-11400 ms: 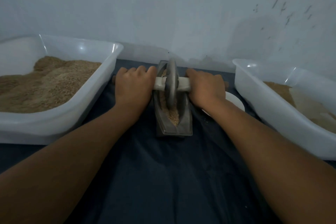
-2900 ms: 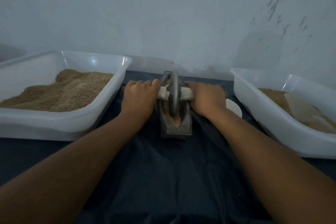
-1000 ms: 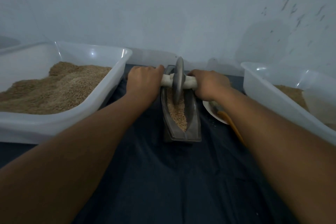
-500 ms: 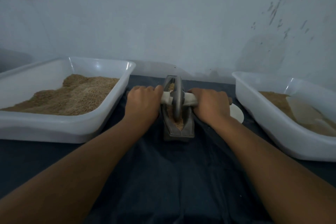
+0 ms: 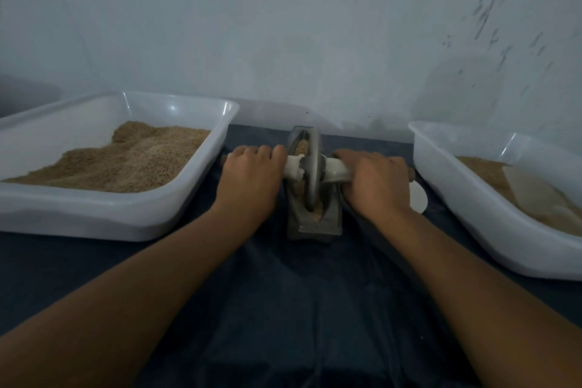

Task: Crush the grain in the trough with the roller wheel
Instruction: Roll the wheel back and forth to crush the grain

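So the grey metal roller wheel (image 5: 312,172) is a thin disc standing upright in a narrow boat-shaped metal trough (image 5: 315,220), sitting on dark blue cloth (image 5: 283,309). Tan, gritty grain (image 5: 317,213) lies in the trough at the wheel's foot. A pale round axle handle (image 5: 335,172) runs through the disc; the left hand (image 5: 250,181) and right hand (image 5: 374,181) each curl around 1 end. 2 smooth white plastic tubs, left tub (image 5: 110,214) and right tub (image 5: 472,214), hold more grain.
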Tool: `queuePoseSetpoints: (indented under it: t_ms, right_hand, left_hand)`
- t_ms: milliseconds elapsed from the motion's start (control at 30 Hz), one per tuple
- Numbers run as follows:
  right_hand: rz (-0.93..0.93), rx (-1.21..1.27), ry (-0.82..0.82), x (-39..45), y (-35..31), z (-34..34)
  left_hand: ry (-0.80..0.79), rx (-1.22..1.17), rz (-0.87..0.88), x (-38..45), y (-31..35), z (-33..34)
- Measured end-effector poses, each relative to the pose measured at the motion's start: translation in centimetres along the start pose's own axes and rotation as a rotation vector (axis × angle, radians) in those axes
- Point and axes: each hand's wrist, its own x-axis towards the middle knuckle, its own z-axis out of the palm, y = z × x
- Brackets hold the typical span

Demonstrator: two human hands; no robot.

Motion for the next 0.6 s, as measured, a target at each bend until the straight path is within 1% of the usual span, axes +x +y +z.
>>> queuePoseSetpoints:
  t_ms: [133,233,400,600]
  right_hand:
    - [0.018,0.012,-0.125,1.8,0.7,1.4]
    - [0.026,0.029,-0.18,3.0,1.3,2.7]
    - [0.021,0.018,-0.229,5.1,1.8,4.0]
    - [0.009,-0.012,-0.282,7.4,2.2,4.6]
  left_hand:
    - [0.003,-0.008,0.01,1.6,-0.2,1.1]
    - [0.003,-0.008,0.009,2.9,-0.3,2.1]
    - [-0.021,-0.035,-0.014,5.0,-0.7,3.5]
    - [-0.013,-0.022,-0.05,6.5,-0.8,4.4]
